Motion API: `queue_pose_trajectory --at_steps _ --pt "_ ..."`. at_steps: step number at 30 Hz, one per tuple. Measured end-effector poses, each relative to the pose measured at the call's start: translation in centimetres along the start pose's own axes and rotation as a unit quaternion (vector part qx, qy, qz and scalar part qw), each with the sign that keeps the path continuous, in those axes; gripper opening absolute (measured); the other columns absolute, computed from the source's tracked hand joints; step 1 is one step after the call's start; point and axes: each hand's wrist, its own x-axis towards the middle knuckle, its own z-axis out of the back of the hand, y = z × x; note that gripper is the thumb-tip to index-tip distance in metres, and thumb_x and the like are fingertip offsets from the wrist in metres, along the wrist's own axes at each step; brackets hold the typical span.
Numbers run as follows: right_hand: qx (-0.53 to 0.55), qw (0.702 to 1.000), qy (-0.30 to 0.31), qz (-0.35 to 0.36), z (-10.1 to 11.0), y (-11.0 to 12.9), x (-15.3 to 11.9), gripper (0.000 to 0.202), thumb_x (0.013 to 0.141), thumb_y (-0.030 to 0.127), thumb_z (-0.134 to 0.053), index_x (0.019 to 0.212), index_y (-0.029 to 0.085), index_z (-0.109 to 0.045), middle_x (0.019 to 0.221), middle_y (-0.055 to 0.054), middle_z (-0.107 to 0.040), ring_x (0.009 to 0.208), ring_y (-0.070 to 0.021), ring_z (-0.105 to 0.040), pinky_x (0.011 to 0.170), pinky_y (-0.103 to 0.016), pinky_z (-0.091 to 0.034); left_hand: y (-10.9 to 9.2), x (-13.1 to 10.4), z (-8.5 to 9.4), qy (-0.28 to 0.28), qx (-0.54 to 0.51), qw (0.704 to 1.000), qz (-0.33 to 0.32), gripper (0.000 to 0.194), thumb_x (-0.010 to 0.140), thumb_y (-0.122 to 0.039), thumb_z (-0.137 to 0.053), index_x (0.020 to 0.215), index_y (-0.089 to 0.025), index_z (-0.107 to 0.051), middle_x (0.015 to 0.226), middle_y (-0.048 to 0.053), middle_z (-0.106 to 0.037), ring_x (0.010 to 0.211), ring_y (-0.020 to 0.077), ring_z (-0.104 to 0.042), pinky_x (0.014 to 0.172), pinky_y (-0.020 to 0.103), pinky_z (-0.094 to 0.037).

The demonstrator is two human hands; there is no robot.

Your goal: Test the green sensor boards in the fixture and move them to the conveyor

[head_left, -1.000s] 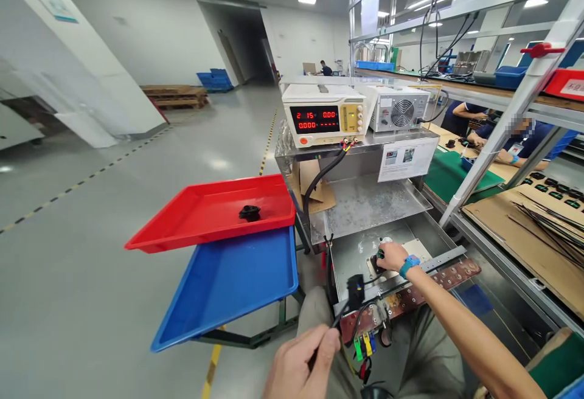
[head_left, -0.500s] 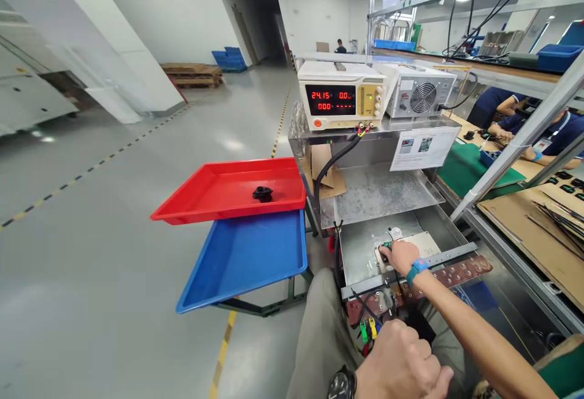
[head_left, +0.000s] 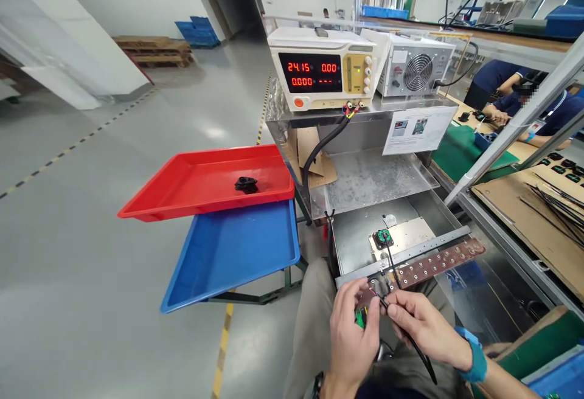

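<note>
My left hand (head_left: 351, 335) and my right hand (head_left: 422, 326) meet low in the view, just below the brown terminal strip (head_left: 433, 263). The right hand pinches a thin black cable (head_left: 392, 265) that runs up to a small black and green connector (head_left: 382, 238) seated on a pale fixture plate (head_left: 408, 235) in the metal tray. The left hand's fingers close on the coloured clips (head_left: 359, 317) at the strip's left end, which it largely hides. A power supply (head_left: 322, 76) above reads 24.15 in red digits.
A red tray (head_left: 191, 189) holding one black part (head_left: 246, 184) sits over a blue tray (head_left: 228, 253) at left. A fan-fronted grey unit (head_left: 413, 70) stands beside the supply. Co-workers in blue sit at the bench at right (head_left: 542, 122). Cardboard with black cables (head_left: 542, 204) lies right.
My right hand left the connector on the fixture plate and came down to the cable by the terminal strip. My left hand rose to the clips. The camera shifted slightly.
</note>
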Motion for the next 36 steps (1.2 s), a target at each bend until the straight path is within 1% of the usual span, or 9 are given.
queue_pose_trajectory --at_steps 4,9,12,17,19,21,24,28,36 --pt "-0.09 0.996 -0.008 0.025 -0.8 0.0 -0.9 0.045 0.099 0.056 -0.045 0.085 0.015 -0.055 0.061 0.004 -0.044 0.055 -0.0082 -0.036 0.053 -0.021 -0.03 1.3 -0.1 1.3 0.072 -0.03 0.997 0.023 0.015 0.093 -0.021 -0.057 0.107 -0.024 -0.061 0.094 0.001 -0.066 0.084 0.0142 -0.064 0.076 0.026 -0.052" --pt "-0.197 0.979 0.04 0.025 -0.6 0.3 -1.1 0.042 0.102 0.049 -0.041 0.082 0.014 -0.058 0.065 0.004 -0.042 0.061 -0.0089 -0.033 0.056 -0.022 -0.026 2.1 -0.8 2.7 0.167 -0.08 0.981 0.059 0.011 0.09 -0.023 -0.058 0.1 -0.023 -0.062 0.087 0.0 -0.065 0.079 0.0147 -0.061 0.073 0.026 -0.05" --pt "-0.199 0.978 0.058 0.003 -0.7 0.1 -0.9 0.038 0.101 0.044 -0.042 0.079 0.015 -0.055 0.064 0.004 -0.042 0.06 -0.0087 -0.033 0.056 -0.021 -0.026 2.9 -1.5 3.3 0.207 -0.108 0.967 0.098 0.014 0.091 -0.027 -0.058 0.102 -0.022 -0.065 0.085 0.001 -0.065 0.079 0.0159 -0.062 0.074 0.028 -0.05" --pt "-0.142 0.984 0.091 -0.048 -2.0 -1.9 -0.3 0.03 0.098 0.037 -0.044 0.076 0.017 -0.047 0.057 0.006 -0.036 0.052 -0.0079 -0.029 0.049 -0.02 -0.024 5.1 -3.1 3.8 0.273 -0.15 0.937 0.158 0.024 0.09 -0.034 -0.06 0.109 -0.021 -0.07 0.098 0.006 -0.069 0.092 0.0202 -0.065 0.085 0.032 -0.051" --pt "-0.142 0.984 0.074 -0.071 -2.5 -2.8 0.2 0.027 0.097 0.033 -0.043 0.075 0.017 -0.048 0.055 0.006 -0.037 0.05 -0.0077 -0.03 0.047 -0.02 -0.024 6.1 -3.8 3.7 0.27 -0.166 0.932 0.179 0.036 0.091 -0.037 -0.06 0.122 -0.021 -0.065 0.104 0.008 -0.069 0.095 0.0211 -0.064 0.086 0.034 -0.051" --pt "-0.173 0.98 0.032 -0.093 -2.9 -3.5 0.8 0.026 0.095 0.028 -0.042 0.074 0.016 -0.051 0.054 0.005 -0.041 0.047 -0.0074 -0.033 0.047 -0.02 -0.024 7.0 -4.5 3.4 0.222 -0.142 0.943 0.202 0.045 0.093 -0.037 -0.057 0.135 -0.021 -0.055 0.108 0.008 -0.067 0.097 0.0208 -0.064 0.086 0.035 -0.051" --pt "-0.216 0.967 -0.02 -0.135 -3.3 -4.2 1.8 0.028 0.095 0.023 -0.039 0.073 0.015 -0.055 0.051 0.004 -0.045 0.042 -0.0072 -0.037 0.045 -0.02 -0.024 7.8 -5.5 3.0 0.156 -0.051 0.965 0.203 0.041 0.096 -0.034 -0.051 0.134 -0.021 -0.053 0.106 0.008 -0.066 0.096 0.0205 -0.063 0.084 0.036 -0.052" --pt "-0.221 0.959 -0.031 -0.175 -3.5 -5.0 2.6 0.028 0.095 0.024 -0.038 0.076 0.016 -0.055 0.049 0.005 -0.047 0.035 -0.008 -0.042 0.04 -0.019 -0.027 7.7 -6.5 2.4 0.173 0.029 0.975 0.137 0.03 0.097 -0.031 -0.048 0.123 -0.02 -0.06 0.104 0.009 -0.067 0.097 0.0215 -0.065 0.087 0.038 -0.054" --pt "-0.227 0.955 -0.032 -0.189 -3.8 -5.7 3.3 0.027 0.092 0.026 -0.041 0.067 0.018 -0.047 0.048 0.004 -0.049 0.034 -0.0088 -0.048 0.034 -0.016 -0.03 7.0 -6.8 1.6 0.192 0.128 0.973 0.022 0.032 0.096 -0.021 -0.048 0.126 -0.018 -0.058 0.109 0.01 -0.069 0.1 0.0227 -0.067 0.086 0.038 -0.058"
